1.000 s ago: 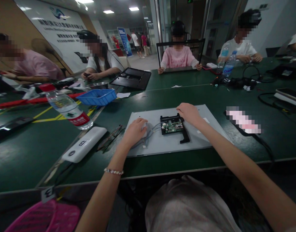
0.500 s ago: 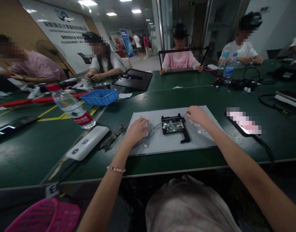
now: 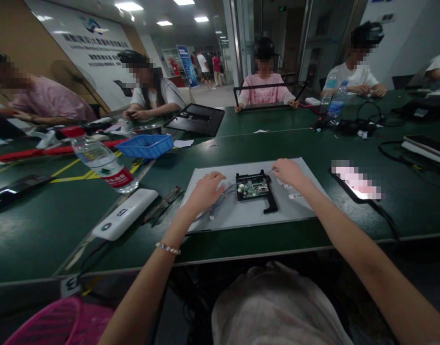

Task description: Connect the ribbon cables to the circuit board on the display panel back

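Observation:
A pale grey flat panel [image 3: 237, 215] lies on the green table, bearing a green circuit board [image 3: 254, 188] in a black bracket [image 3: 271, 203]. Grey cables [image 3: 220, 203] run from the board's left side toward the panel's lower left. Over the panel's left part is my left hand [image 3: 207, 189], its fingers apart and pointing toward the board, with nothing visible in them. My right hand [image 3: 287, 172] is at the board's upper right, above the panel, with its fingers curled together; what they hold, if anything, is hidden.
To the left are a white power bank [image 3: 124, 214], glasses [image 3: 163, 205], a tilted water bottle [image 3: 105, 163] and a blue tray [image 3: 146, 146]. A phone [image 3: 353, 184] with a cable lies right. Across the table, a person holds a black frame [image 3: 270, 86].
My left hand has moved closer to the board and its fingers have spread. My right hand stays near the board's upper right. The whole view has shifted slightly.

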Demonstrator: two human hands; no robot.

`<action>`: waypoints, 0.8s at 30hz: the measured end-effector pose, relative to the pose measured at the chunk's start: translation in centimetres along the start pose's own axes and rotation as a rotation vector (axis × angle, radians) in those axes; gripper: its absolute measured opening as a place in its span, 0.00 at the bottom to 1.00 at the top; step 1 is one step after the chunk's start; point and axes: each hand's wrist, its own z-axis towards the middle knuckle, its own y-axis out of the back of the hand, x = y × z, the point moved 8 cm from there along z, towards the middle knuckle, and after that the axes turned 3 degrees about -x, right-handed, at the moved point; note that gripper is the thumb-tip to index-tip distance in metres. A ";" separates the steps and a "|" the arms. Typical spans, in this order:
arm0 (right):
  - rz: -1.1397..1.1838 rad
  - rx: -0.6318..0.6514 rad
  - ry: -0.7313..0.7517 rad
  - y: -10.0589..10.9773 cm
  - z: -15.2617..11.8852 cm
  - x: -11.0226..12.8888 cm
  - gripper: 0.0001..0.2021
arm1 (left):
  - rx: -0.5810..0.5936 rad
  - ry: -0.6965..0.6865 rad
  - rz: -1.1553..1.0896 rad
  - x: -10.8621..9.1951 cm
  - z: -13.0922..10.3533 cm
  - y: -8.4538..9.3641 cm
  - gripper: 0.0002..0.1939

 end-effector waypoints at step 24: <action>0.072 -0.166 0.024 1.6 -0.1 2.1 0.15 | -0.331 0.123 -0.137 -3.5 3.8 1.2 0.26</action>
